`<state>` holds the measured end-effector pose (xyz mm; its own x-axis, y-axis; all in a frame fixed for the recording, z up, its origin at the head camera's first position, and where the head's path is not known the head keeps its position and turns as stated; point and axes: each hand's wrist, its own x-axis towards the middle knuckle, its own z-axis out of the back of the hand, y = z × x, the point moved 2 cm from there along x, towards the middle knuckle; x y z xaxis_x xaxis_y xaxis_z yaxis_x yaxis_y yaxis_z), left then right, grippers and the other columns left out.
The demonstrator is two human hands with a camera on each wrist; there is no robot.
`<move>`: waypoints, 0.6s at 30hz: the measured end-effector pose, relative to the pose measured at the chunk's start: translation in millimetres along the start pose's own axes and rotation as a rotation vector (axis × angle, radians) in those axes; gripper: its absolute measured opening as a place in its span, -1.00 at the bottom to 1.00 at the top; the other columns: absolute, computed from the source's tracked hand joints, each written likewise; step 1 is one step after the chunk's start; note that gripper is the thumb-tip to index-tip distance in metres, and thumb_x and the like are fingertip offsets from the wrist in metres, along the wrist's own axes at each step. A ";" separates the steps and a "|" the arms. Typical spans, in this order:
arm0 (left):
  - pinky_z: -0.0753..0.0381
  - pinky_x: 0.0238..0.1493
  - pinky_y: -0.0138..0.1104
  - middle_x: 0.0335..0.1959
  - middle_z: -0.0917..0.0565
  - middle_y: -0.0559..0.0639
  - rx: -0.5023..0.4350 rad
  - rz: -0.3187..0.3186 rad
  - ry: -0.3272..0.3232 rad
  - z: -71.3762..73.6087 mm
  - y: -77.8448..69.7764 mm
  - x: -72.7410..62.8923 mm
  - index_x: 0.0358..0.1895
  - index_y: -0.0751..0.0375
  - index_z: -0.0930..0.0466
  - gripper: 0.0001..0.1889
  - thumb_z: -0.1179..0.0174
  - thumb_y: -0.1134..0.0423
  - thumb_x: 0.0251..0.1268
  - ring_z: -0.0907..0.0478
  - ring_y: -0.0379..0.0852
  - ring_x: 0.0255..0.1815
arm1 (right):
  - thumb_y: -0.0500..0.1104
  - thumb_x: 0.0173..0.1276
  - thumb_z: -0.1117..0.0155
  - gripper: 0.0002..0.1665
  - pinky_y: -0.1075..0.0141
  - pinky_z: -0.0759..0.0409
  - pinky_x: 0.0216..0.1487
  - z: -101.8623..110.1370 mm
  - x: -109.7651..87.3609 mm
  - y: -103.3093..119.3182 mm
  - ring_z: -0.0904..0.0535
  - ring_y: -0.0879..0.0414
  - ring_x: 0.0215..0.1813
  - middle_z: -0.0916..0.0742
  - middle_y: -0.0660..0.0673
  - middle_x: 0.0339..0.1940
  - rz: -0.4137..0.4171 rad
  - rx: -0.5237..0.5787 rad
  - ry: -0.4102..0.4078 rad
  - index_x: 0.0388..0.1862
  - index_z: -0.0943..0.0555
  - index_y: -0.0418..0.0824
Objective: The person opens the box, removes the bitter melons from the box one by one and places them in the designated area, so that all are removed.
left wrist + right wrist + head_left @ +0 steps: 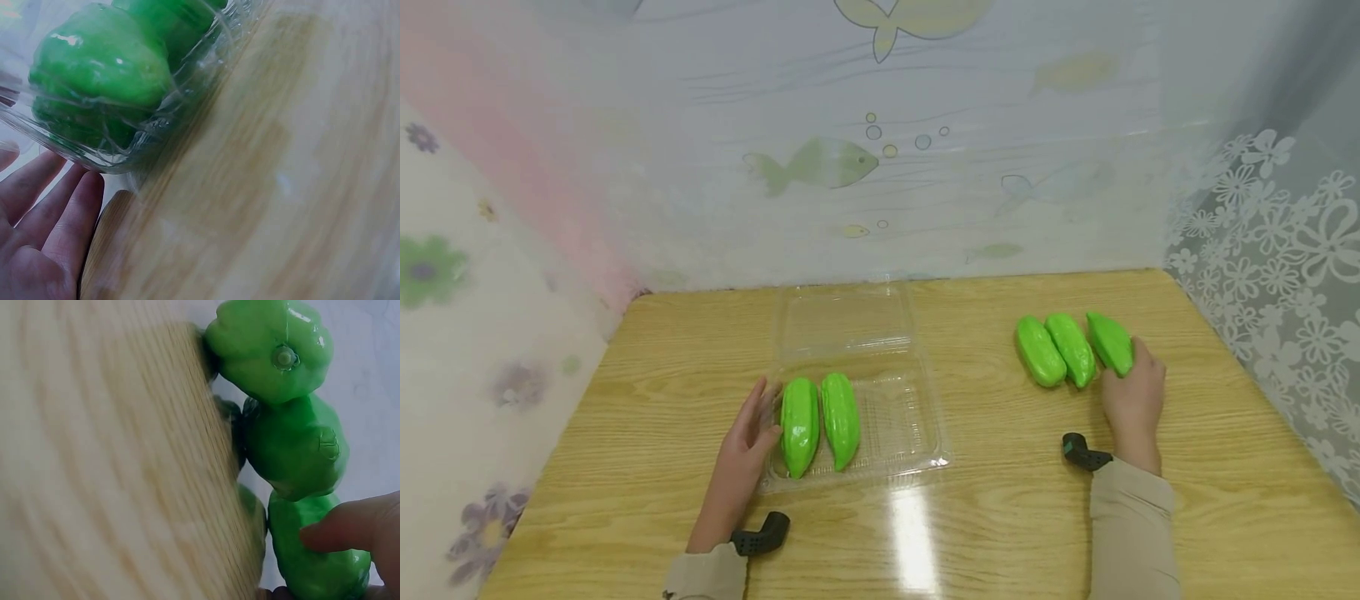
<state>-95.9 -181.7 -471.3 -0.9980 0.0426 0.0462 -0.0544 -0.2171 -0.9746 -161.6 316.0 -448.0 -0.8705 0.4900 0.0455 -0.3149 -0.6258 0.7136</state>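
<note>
A clear plastic clamshell box [891, 417] lies with its lid folded back. Inside, two glossy green ridged gourds [800, 425] lie side by side in its left half. Along the box's left wall rests my left hand [741, 458], its fingers [72, 219] fairly straight and their tips right at the wall. My right hand [1135, 396] grips the rightmost loose gourd [1111, 340], the thumb [340, 528] pressed on one side and the other fingers mostly hidden behind it. Just left of that one are two more gourds [1040, 352], close together on the table.
The wooden table [985, 508] meets a wall cover [955, 208] printed with fish at the back. A flowered curtain [1300, 242] hangs along the right side. Black wrist cameras [1082, 452] sit on both wrists.
</note>
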 end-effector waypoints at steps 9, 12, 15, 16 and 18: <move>0.04 0.31 -0.27 0.33 -0.17 -0.17 0.010 0.015 -0.009 -0.1 -1.5 -0.2 0.36 -0.32 0.07 -0.35 0.02 0.25 0.31 0.02 -0.23 0.35 | -0.28 0.27 0.02 -0.23 -0.17 -0.12 0.17 -0.7 -0.4 2.8 -0.09 -0.32 0.25 -0.14 -0.43 0.28 0.013 -0.004 0.056 0.41 0.07 -0.25; 0.04 0.31 -0.28 0.33 -0.17 -0.17 0.015 0.013 -0.011 0.4 0.2 0.3 0.37 -0.32 0.08 -0.34 0.02 0.27 0.31 0.02 -0.24 0.35 | -0.26 0.27 0.04 -0.24 -0.17 -0.14 0.15 -0.7 0.3 3.5 -0.10 -0.32 0.23 -0.15 -0.45 0.27 0.011 -0.014 0.067 0.41 0.06 -0.27; 0.05 0.31 -0.27 0.33 -0.17 -0.15 0.011 0.006 -0.006 0.4 1.0 0.5 0.37 -0.30 0.09 -0.34 0.03 0.29 0.31 0.03 -0.23 0.35 | -0.27 0.27 0.05 -0.26 -0.17 -0.15 0.15 -0.4 1.1 4.3 -0.12 -0.34 0.22 -0.18 -0.47 0.25 0.023 -0.032 0.074 0.40 0.04 -0.29; 0.05 0.31 -0.26 0.34 -0.16 -0.16 0.009 0.008 -0.006 0.5 0.9 0.5 0.37 -0.31 0.09 -0.34 0.03 0.28 0.31 0.03 -0.23 0.35 | -0.28 0.26 0.05 -0.26 -0.17 -0.15 0.15 -0.2 1.4 4.5 -0.12 -0.34 0.22 -0.19 -0.48 0.25 0.030 -0.037 0.076 0.39 0.03 -0.31; 0.06 0.32 -0.25 0.34 -0.16 -0.15 0.004 0.006 -0.003 0.2 0.5 0.6 0.37 -0.31 0.09 -0.34 0.03 0.28 0.31 0.05 -0.23 0.36 | -0.28 0.26 0.05 -0.27 -0.17 -0.14 0.15 0.2 1.5 4.8 -0.12 -0.34 0.23 -0.19 -0.48 0.24 0.034 -0.043 0.079 0.39 0.03 -0.32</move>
<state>-96.5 -182.0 -471.7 -0.9984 0.0384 0.0405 -0.0481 -0.2216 -0.9739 -164.3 313.8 -444.3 -0.9077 0.4194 0.0129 -0.2987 -0.6675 0.6821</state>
